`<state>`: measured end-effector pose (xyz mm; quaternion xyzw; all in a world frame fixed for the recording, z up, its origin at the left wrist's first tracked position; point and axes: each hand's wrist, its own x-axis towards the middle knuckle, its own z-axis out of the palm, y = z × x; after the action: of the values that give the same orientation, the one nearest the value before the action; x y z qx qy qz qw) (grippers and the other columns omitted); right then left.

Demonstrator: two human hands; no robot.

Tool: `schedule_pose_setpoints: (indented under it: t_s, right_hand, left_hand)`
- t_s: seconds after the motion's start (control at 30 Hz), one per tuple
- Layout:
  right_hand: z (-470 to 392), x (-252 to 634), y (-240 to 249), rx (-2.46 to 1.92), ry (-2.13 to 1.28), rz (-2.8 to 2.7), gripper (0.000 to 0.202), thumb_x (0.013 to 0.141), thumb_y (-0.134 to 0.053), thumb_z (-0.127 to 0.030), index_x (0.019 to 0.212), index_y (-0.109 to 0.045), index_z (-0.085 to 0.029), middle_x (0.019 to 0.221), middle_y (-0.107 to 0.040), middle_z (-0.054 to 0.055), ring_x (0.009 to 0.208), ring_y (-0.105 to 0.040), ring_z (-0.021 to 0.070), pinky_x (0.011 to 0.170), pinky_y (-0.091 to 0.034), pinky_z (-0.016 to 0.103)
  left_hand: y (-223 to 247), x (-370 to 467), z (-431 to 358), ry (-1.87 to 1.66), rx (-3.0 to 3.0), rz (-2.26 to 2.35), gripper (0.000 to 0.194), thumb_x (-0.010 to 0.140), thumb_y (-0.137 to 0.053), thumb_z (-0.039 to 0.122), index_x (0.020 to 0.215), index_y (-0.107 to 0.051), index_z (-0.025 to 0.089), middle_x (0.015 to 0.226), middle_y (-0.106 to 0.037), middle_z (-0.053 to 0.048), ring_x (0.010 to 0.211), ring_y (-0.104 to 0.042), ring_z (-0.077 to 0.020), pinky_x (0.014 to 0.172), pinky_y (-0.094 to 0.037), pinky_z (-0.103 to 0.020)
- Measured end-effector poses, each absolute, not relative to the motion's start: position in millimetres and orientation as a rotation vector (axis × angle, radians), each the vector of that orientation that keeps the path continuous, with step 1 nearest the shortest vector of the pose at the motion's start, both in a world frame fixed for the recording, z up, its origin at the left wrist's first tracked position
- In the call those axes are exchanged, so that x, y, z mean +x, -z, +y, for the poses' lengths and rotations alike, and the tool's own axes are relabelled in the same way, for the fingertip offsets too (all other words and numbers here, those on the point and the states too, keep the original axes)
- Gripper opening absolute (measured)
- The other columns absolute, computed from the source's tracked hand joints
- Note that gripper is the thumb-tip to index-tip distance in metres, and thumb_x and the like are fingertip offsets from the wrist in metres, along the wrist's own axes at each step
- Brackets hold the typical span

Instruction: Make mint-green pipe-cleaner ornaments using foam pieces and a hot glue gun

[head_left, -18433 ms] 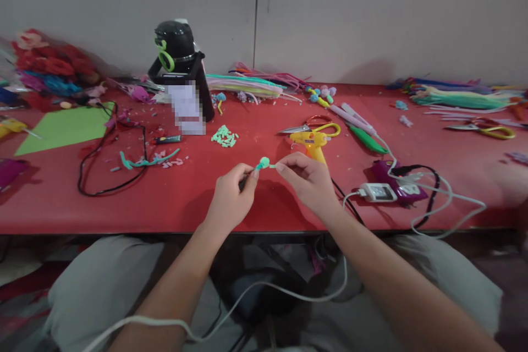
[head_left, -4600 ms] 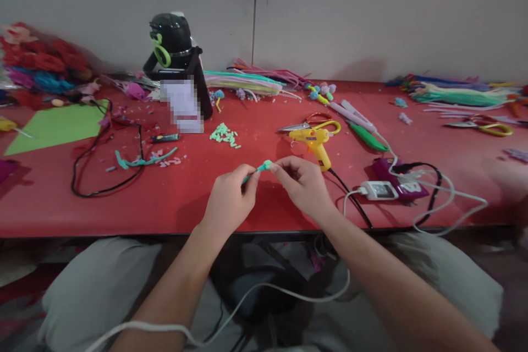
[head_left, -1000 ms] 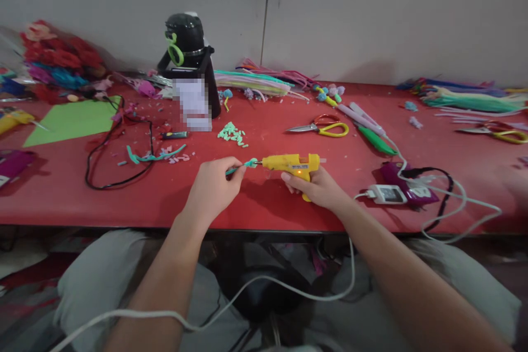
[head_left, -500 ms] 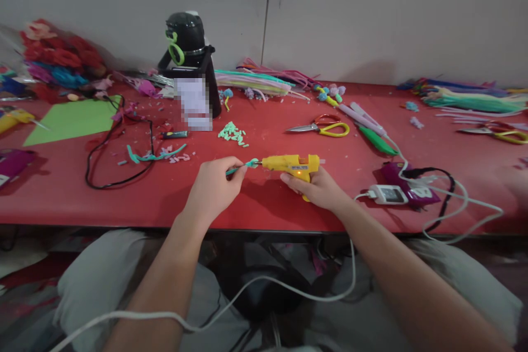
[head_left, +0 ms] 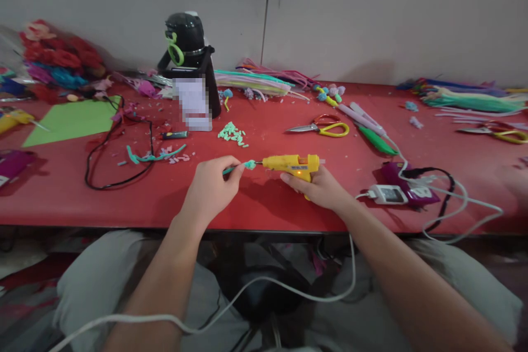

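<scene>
Between its thumb and fingers, my left hand pinches a thin green stem whose tip carries a small teal-green piece. My right hand is wrapped round the handle of a yellow glue gun, which points left and shows a small orange light. The gun's metal nozzle is at the right side of the teal-green piece; whether they touch is too small to tell. Behind my left hand, a pile of small mint-green bits lies on the red table.
Scissors with red and yellow handles lie behind the glue gun. A black bottle stands at the back left. On the right are a purple power strip and white cables. A green sheet lies on the left.
My left hand has shifted slightly left with the stem and teal-green piece. The glue gun has barely moved.
</scene>
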<state>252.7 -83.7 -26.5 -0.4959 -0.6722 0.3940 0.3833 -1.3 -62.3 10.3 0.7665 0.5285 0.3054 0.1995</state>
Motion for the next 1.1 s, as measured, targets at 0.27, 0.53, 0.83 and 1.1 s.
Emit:
schedule_pose_setpoints:
  t_s: [0.27, 0.53, 0.83, 1.1]
  right_hand:
    - [-65.4, 289.9, 24.6, -1.754, -0.627, -1.501, 0.038, 0.081, -0.075, -0.058, 0.088, -0.074, -0.021, 0.078, -0.072, 0.006, 0.074, -0.066, 0.0239, 0.063, -0.05, 0.035]
    - [-47.5, 288.0, 16.6, -1.498, 0.008, -1.3, 0.059, 0.077, -0.082, -0.051, 0.124, -0.057, -0.025, 0.124, -0.062, 0.017, 0.109, -0.062, 0.0342, 0.091, -0.051, 0.05]
    - [3.2, 203.0, 12.7, -1.322, -0.48, -2.097, 0.011, 0.092, -0.065, -0.017, 0.102, -0.07, -0.017, 0.102, -0.071, 0.01, 0.088, -0.065, 0.0219, 0.085, -0.05, 0.036]
    - [46.4, 164.6, 33.0, -1.525, -0.461, -2.109, 0.013, 0.093, -0.07, -0.031, 0.087, -0.07, -0.019, 0.097, -0.067, 0.008, 0.088, -0.061, 0.0201, 0.081, -0.047, 0.033]
  left_hand:
    - [-13.2, -1.6, -65.4, -0.855, 2.127, 1.46, 0.017, 0.094, -0.061, 0.03, 0.082, -0.07, 0.021, 0.078, -0.074, -0.001, 0.073, -0.066, -0.0169, 0.068, -0.045, -0.028]
    - [-19.0, -1.8, -70.3, -0.761, 2.113, 1.499, 0.019, 0.095, -0.058, 0.03, 0.084, -0.071, 0.022, 0.079, -0.074, -0.002, 0.073, -0.067, -0.0193, 0.068, -0.044, -0.031]
    - [-18.1, -11.1, -70.8, -0.796, 2.058, 1.704, 0.016, 0.094, -0.058, 0.027, 0.084, -0.069, 0.022, 0.084, -0.076, -0.005, 0.081, -0.069, -0.0237, 0.073, -0.045, -0.033]
    - [-21.2, -15.9, -73.7, -0.799, 2.057, 1.734, 0.016, 0.095, -0.057, 0.025, 0.083, -0.067, 0.02, 0.08, -0.074, -0.005, 0.077, -0.068, -0.0221, 0.073, -0.043, -0.032]
